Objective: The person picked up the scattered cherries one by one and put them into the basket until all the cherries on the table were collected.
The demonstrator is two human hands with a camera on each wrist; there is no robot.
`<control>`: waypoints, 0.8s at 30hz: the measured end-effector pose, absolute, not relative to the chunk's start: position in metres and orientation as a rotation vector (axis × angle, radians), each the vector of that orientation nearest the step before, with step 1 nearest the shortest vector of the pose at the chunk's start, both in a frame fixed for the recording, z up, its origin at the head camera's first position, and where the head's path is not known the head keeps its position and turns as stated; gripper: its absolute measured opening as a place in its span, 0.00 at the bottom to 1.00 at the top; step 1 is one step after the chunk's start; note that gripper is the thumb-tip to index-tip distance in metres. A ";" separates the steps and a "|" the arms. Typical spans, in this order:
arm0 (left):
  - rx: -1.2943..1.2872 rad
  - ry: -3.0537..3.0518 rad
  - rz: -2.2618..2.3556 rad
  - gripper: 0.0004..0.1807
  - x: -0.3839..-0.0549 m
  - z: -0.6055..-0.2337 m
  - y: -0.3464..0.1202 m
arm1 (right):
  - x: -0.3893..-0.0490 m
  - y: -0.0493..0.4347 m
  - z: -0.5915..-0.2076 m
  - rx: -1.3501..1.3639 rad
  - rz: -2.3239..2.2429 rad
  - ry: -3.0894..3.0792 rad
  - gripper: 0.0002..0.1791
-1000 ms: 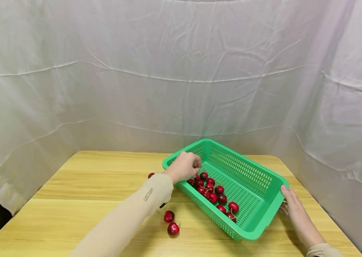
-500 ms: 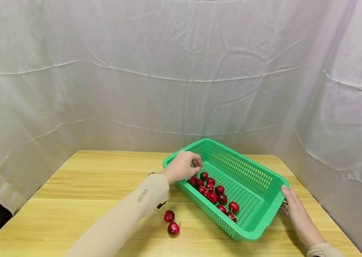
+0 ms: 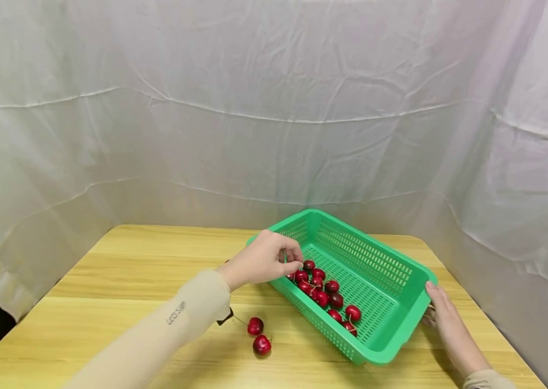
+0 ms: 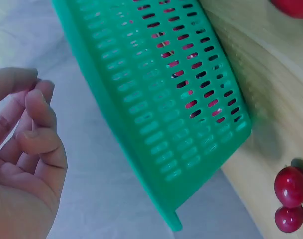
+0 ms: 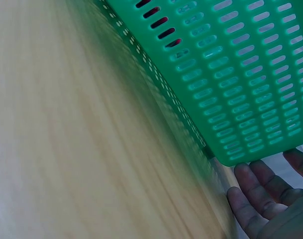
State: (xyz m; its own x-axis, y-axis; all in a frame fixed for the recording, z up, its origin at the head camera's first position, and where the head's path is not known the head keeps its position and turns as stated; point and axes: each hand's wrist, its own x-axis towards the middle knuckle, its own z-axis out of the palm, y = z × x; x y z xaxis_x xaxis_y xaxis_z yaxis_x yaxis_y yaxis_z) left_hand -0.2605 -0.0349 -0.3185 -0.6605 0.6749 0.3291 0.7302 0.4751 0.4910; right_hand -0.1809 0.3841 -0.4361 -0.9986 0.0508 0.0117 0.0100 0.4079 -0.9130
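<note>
A green perforated plastic basket point(image 3: 412, 324) sits at an angle on the table, several dark red cherries point(image 3: 321, 299) gathered along its near side. Over its left rim hovers my left hand point(image 3: 266, 256), fingers loosely bent. Nothing shows between those fingers in the left wrist view, where the hand point(image 4: 29, 154) is apart from the basket's wall point(image 4: 136, 114). My right hand point(image 3: 451, 324) holds the basket's right end, thumb on the rim. From the right wrist, its fingers point(image 5: 255, 194) appear against the basket's lower edge.
On the wooden table point(image 3: 133, 302), two cherries lie in front of the basket: an upper cherry point(image 3: 255, 326) with a long stem and a lower cherry point(image 3: 261, 346). Another cherry point(image 3: 227, 262) is mostly hidden behind my left forearm. A pale curtain point(image 3: 254, 151) hangs behind.
My left hand has drawn back a little to the left and lower, along with its sleeve. The basket and my right hand have stayed in place.
</note>
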 end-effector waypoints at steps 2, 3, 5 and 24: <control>-1.286 -2.619 -0.944 0.06 -0.254 -0.316 -0.040 | -0.181 0.385 -0.437 -0.054 1.686 -2.603 0.44; -1.308 -2.615 -0.952 0.06 -0.251 -0.316 -0.043 | -0.182 0.385 -0.437 -0.053 1.684 -2.600 0.43; -1.348 -2.601 -0.959 0.06 -0.247 -0.317 -0.049 | -0.182 0.386 -0.438 -0.050 1.680 -2.596 0.43; -1.372 -2.797 -0.803 0.05 -0.230 -0.346 -0.124 | -0.182 0.386 -0.438 -0.045 1.698 -2.597 0.43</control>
State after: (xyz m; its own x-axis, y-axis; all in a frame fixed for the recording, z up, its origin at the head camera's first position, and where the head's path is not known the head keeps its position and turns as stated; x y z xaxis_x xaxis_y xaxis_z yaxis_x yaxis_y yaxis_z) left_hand -0.2302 -0.1236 -0.3464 -0.6341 0.7592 0.1466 0.7214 0.5126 0.4656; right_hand -0.1820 0.3858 -0.4381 -0.9988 0.0455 0.0161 0.0035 0.4008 -0.9161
